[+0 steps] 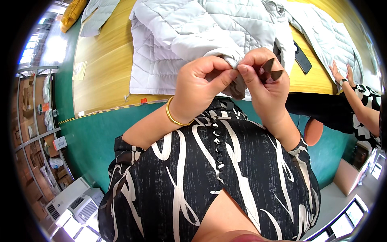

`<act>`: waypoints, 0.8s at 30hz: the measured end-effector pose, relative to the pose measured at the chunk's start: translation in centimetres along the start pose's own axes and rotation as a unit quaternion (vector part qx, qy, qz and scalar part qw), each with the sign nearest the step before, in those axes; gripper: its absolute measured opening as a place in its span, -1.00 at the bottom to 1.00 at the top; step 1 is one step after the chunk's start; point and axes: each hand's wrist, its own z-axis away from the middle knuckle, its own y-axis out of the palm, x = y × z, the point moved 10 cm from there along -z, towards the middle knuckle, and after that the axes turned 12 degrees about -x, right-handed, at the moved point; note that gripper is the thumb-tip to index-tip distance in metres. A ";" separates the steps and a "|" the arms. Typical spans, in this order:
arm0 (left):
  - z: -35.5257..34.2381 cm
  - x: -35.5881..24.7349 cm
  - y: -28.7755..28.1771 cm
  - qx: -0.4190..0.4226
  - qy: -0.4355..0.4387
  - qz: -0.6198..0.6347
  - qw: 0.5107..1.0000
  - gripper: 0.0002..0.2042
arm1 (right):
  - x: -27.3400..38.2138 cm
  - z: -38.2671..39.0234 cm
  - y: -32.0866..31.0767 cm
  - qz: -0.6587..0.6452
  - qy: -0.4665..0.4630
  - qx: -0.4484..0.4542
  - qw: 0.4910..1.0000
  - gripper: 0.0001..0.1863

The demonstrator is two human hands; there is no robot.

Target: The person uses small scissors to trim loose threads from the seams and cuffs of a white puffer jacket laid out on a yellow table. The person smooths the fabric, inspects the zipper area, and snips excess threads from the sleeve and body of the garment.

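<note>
A light grey quilted jacket (161, 52) lies on the table before me, with one part lifted toward my body. My left hand (203, 78) pinches a gathered edge of it between thumb and forefinger. Right beside it, the thumb and forefinger of my right hand (264, 82) grip the same edge, so the fingertips of both hands nearly meet. Two dark pointed blades, seemingly of thread snips (275, 75), stick out from the curled fingers of my right hand; their handle is hidden. Under my hands hangs a darker, shaded fold of the jacket.
A black phone (302, 58) lies on the wooden table (102, 68) to the right. Beyond it, a co-worker's hands (342, 74) rest on another pale jacket (322, 36). A third pale garment (98, 16) lies at far left. Shelving with boxes (36, 129) stands left; an orange stool (313, 131) is right.
</note>
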 end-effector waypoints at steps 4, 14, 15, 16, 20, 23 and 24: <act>0.0 0.3 -0.3 -0.009 -0.016 0.013 1.000 -0.91 | -1.4 -0.3 -1.0 0.025 0.014 -0.033 0.999 -0.93; -0.2 0.8 -0.6 -0.026 -0.055 0.082 0.995 -0.86 | -0.9 -0.3 0.0 0.004 0.026 -0.004 1.000 -0.90; -0.3 0.8 -0.8 -0.035 -0.048 0.072 0.996 -0.84 | -0.9 -0.3 -0.1 0.012 0.001 -0.006 1.000 -0.90; -0.3 0.8 -0.9 -0.043 -0.050 0.081 0.994 -0.84 | -1.8 -0.3 -0.7 -0.020 0.053 -0.029 0.998 -0.91; -0.6 0.8 -1.1 -0.059 -0.068 0.115 0.989 -0.82 | -3.2 0.3 -0.9 -0.111 0.143 -0.030 0.983 -0.92; -0.6 1.0 -1.1 -0.057 -0.077 0.130 0.987 -0.82 | -2.7 0.6 -0.2 -0.114 0.116 -0.019 0.987 -0.92; -0.6 1.1 -1.1 -0.055 -0.078 0.134 0.986 -0.82 | -2.4 0.6 0.0 -0.088 0.095 -0.011 0.992 -0.91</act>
